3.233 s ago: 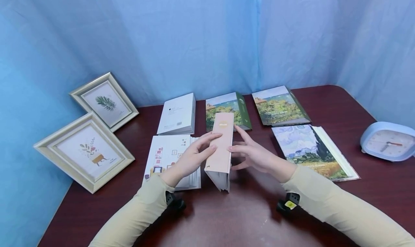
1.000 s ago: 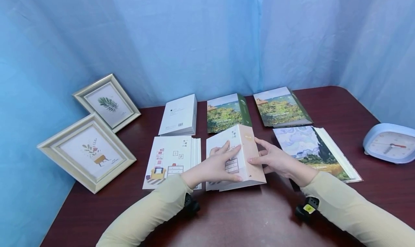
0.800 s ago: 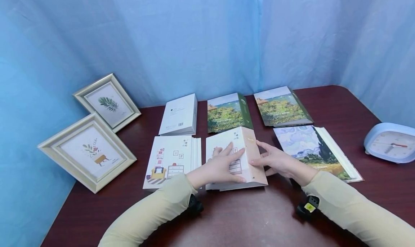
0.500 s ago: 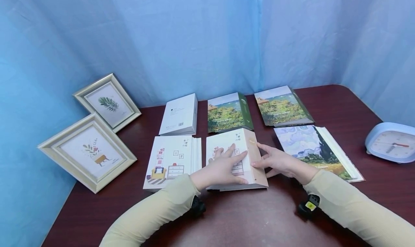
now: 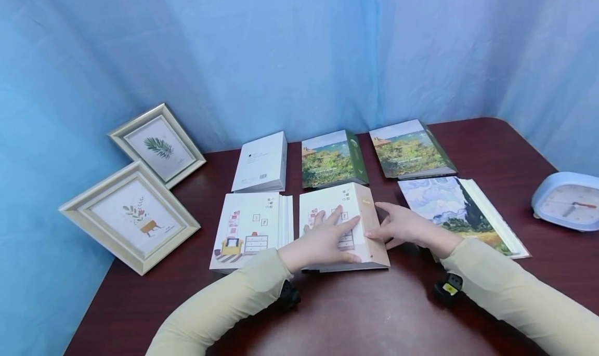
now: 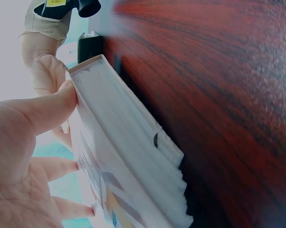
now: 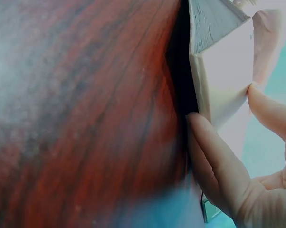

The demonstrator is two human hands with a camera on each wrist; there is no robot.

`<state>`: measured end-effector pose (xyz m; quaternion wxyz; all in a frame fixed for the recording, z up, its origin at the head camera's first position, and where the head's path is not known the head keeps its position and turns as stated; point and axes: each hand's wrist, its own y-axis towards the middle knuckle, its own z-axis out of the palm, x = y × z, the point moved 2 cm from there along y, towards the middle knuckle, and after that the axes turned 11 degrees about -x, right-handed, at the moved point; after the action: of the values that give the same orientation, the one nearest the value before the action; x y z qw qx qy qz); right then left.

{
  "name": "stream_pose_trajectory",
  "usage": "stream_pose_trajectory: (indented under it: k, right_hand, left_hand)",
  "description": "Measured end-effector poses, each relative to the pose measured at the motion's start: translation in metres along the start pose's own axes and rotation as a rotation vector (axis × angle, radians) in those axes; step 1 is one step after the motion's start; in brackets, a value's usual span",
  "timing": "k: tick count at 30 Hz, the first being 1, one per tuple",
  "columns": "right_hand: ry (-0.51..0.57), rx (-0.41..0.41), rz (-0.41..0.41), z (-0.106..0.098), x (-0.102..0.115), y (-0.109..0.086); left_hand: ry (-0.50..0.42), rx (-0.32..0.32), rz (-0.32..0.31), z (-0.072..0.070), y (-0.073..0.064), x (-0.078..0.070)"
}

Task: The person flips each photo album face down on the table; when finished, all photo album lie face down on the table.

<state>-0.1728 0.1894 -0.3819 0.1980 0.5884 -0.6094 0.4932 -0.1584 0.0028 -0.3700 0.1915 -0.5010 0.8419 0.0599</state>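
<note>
- Right in front of you, the pink-spined album (image 5: 350, 205) lies cover up at the middle of the bench (image 5: 365, 314), its thick spine (image 5: 368, 214) towards 3 o'clock.
- Your left hand (image 5: 323, 244) is on the cover, fingers straight and spread, thumb down at the near corner by the spine, around 5 o'clock.
- Your right hand (image 5: 407, 226) comes in from 3 and grips that spine, thumb on its upper edge, fingers at the lower edge close to the wood.
- Round the dial from that album: just beside it at 9, the chair album (image 5: 245, 226), one corner behind your left arm; at 10, the white album (image 5: 259, 161).
- Just past its far edge at 12, the green album (image 5: 327, 158); between 1 and 2, the second green album (image 5: 407, 150).
- At 3, the field album (image 5: 460, 210), partly behind your right wrist; well beyond, the blue clock (image 5: 568, 200).
- Far out at 9, the pot frame (image 5: 133, 215) overlaps the leaf frame (image 5: 159, 147), out at 10.
- Blue curtain (image 5: 262, 60) fills 12.
</note>
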Motion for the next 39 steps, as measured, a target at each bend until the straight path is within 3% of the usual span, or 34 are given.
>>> stream_pose_trajectory:
  k: [10, 20, 33, 39]
  right_hand:
    - [-0.049, -0.05, -0.026, -0.007, 0.001, 0.001]
    - [-0.165, -0.11, -0.063, -0.009, 0.0, 0.0]
    - [-0.049, -0.106, -0.065, -0.014, -0.007, -0.003]
    - [-0.041, -0.117, -0.08, -0.019, -0.009, -0.006]
  left_hand:
    - [0.024, 0.008, -0.001, -0.002, 0.003, -0.004]
    - [0.055, 0.02, -0.003, -0.001, 0.002, -0.007]
    - [0.006, 0.037, 0.004, -0.001, 0.002, -0.003]
    - [-0.003, -0.007, 0.045, -0.006, 0.004, -0.002]
